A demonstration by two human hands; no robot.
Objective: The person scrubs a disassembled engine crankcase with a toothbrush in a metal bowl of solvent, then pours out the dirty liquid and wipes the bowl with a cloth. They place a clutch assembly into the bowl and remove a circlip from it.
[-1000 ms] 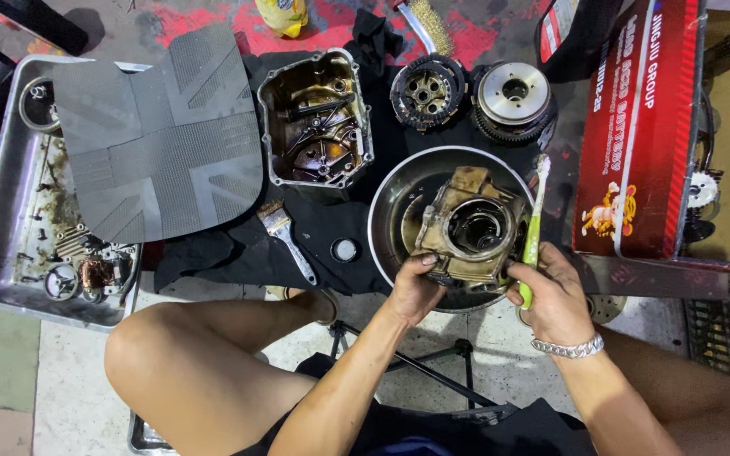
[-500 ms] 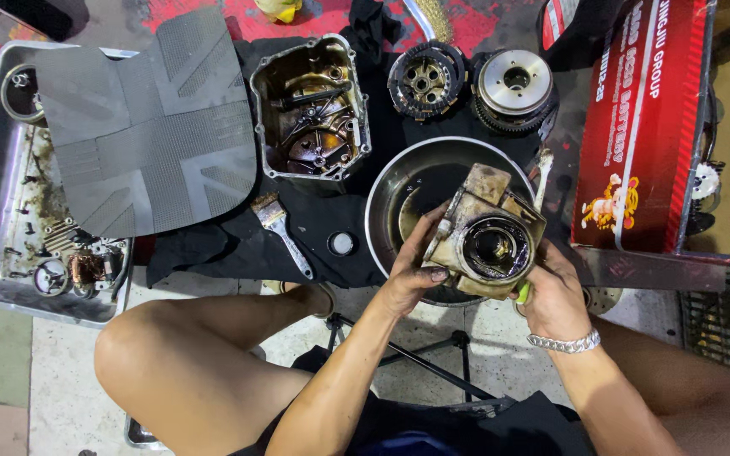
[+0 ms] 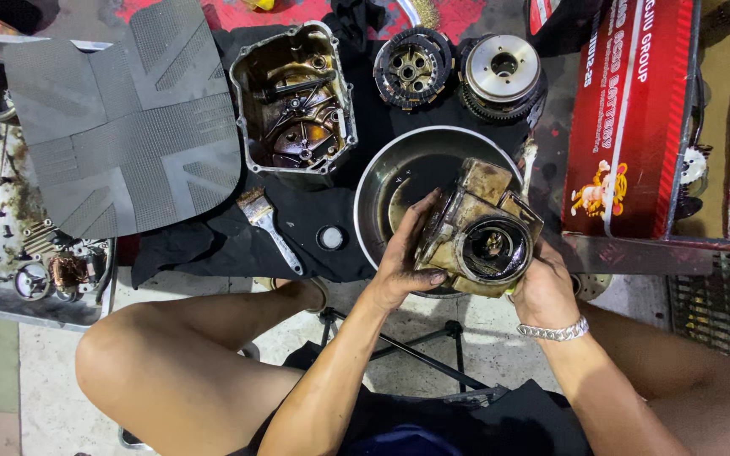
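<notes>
Oily, tan-stained metal is filling both your hands: you are holding the engine casing (image 3: 482,232) tilted up over the steel bowl (image 3: 386,181), probably so any drips are falling into the dark liquid there rather than onto the black cloth (image 3: 213,245). Your left hand (image 3: 403,253) is clasping the casing's near side with fingers spread across its face, and your right hand (image 3: 542,291) is cupping it from underneath. The round bore is facing you, seemingly for inspection. The casing is hiding most of your right fingers, and something green is peeking beneath it that I cannot identify. The paintbrush (image 3: 268,226) is lying beside the bowl, within reach.
</notes>
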